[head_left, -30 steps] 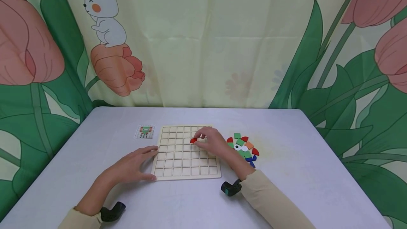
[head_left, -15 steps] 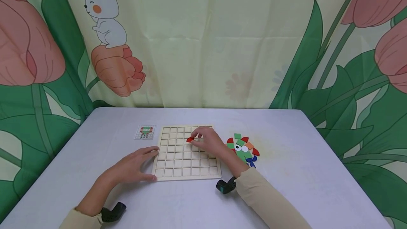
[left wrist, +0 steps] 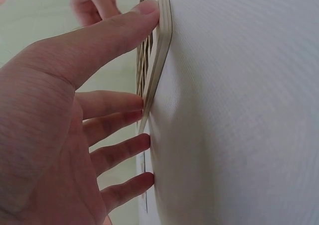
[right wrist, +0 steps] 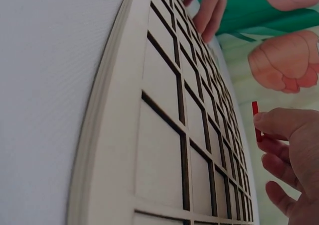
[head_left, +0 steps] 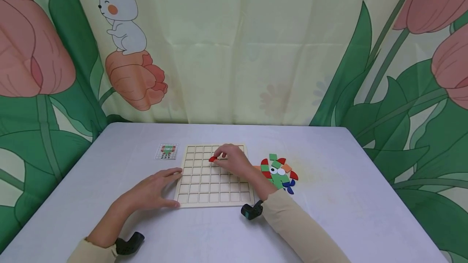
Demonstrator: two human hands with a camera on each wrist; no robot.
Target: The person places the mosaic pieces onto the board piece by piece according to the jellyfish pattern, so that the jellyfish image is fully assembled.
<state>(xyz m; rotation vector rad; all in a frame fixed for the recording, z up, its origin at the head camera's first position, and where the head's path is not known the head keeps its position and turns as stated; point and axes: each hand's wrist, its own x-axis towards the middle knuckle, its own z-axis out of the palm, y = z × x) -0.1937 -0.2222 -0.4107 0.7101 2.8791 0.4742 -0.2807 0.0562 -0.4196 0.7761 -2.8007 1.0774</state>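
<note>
A pale wooden grid board point(head_left: 204, 190) with square recesses lies on the table. My right hand point(head_left: 234, 160) is over the board's far half, thumb and fingertip pinching a small red quarter-round tile point(head_left: 212, 159). In the right wrist view the red tile point(right wrist: 256, 121) appears edge-on, held off the board's surface. My left hand point(head_left: 153, 190) rests at the board's left edge with fingers spread. Its thumb and fingertips touch the rim, as the left wrist view shows of the hand point(left wrist: 75, 105) and the board point(left wrist: 162, 41).
To the right of the board lies a loose pile of tiles point(head_left: 280, 177) in green, red, orange, blue and white, some with eyes. A small picture card point(head_left: 167, 151) with a gridded figure lies left of the board. A printed curtain point(head_left: 234, 52) hangs behind the white table point(head_left: 329, 214).
My right hand has moved left across the board with the red tile in its fingertips. More of the tile pile shows beside the arm. The left hand has stayed in place.
</note>
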